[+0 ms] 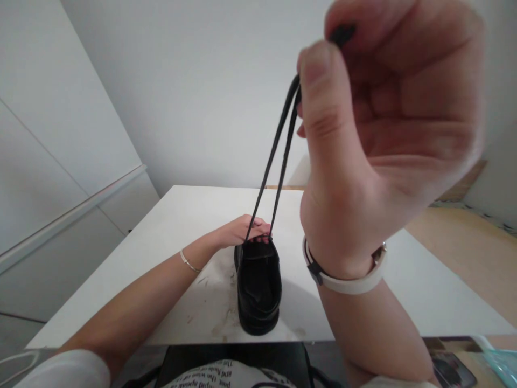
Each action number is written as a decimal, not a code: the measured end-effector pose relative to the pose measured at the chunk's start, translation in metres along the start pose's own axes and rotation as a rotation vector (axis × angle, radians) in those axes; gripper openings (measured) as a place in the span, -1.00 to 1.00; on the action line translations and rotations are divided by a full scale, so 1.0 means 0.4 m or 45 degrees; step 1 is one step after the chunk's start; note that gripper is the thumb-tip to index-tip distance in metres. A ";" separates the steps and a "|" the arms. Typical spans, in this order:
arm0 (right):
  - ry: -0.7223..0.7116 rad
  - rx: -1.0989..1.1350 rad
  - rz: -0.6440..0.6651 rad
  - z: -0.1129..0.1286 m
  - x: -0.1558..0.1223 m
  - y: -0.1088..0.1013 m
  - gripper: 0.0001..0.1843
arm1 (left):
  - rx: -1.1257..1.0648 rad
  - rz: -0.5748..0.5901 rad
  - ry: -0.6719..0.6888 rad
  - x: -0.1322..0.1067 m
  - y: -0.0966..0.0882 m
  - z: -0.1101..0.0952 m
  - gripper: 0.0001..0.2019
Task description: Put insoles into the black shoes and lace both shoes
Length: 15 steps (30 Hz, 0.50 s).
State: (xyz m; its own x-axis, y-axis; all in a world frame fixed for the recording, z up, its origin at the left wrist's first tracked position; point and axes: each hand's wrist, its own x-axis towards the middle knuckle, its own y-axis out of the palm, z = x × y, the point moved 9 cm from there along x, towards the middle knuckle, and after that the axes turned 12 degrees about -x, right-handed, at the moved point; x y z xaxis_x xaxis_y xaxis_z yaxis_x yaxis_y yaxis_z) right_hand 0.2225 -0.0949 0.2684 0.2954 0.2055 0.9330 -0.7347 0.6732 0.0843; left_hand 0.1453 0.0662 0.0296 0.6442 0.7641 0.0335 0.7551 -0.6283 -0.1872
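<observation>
A black lace-up shoe (258, 291) stands on the white table, its heel toward me and its opening facing up. Two strands of black shoelace (270, 170) run taut from its top eyelets up to my right hand (363, 108). That hand is raised close to the camera, with the lace ends pinched between thumb and fingers. Across the front of the shoe lies my left hand (252, 229), its fingers curled over the lacing area. The shoe's toe is hidden behind that hand, and I cannot make out whether its fingers grip the shoe or only press on it.
The white table (194, 215) reaches back to a pale wall, with brownish scuffs near the shoe. A black chair (238, 353) is at the table's front edge. At the lower right, a dark phone-like object (454, 371) lies below the table beside a teal plastic item (503, 361).
</observation>
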 end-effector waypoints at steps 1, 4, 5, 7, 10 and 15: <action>-0.048 -0.061 -0.032 0.010 0.008 0.002 -0.47 | -0.048 0.048 -0.045 -0.008 0.001 0.011 -0.63; -0.033 -0.042 -0.032 -0.022 0.019 0.024 -0.75 | -0.140 0.213 -0.070 -0.034 0.002 0.028 -0.38; 0.018 0.040 -0.018 -0.045 0.018 0.034 -0.86 | -0.124 0.261 -0.015 -0.042 0.006 0.026 -0.31; 0.116 0.279 0.028 -0.082 0.011 0.058 -0.85 | -0.013 0.269 0.124 -0.054 0.018 0.023 -0.26; 0.199 0.580 0.149 -0.088 0.002 0.106 -0.84 | 0.169 -0.014 0.207 -0.056 0.026 0.033 -0.37; 0.336 0.754 0.074 -0.047 0.040 0.136 -0.61 | 0.249 -0.329 0.209 -0.064 0.041 0.017 -0.60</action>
State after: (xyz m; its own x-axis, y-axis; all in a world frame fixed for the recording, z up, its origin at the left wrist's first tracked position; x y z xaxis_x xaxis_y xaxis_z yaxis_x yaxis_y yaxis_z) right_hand 0.1986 -0.0416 0.2813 0.3296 0.4479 0.8311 -0.9441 0.1660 0.2850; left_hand 0.1402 0.0373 0.0188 0.4584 0.8503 0.2587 0.8680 -0.3659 -0.3356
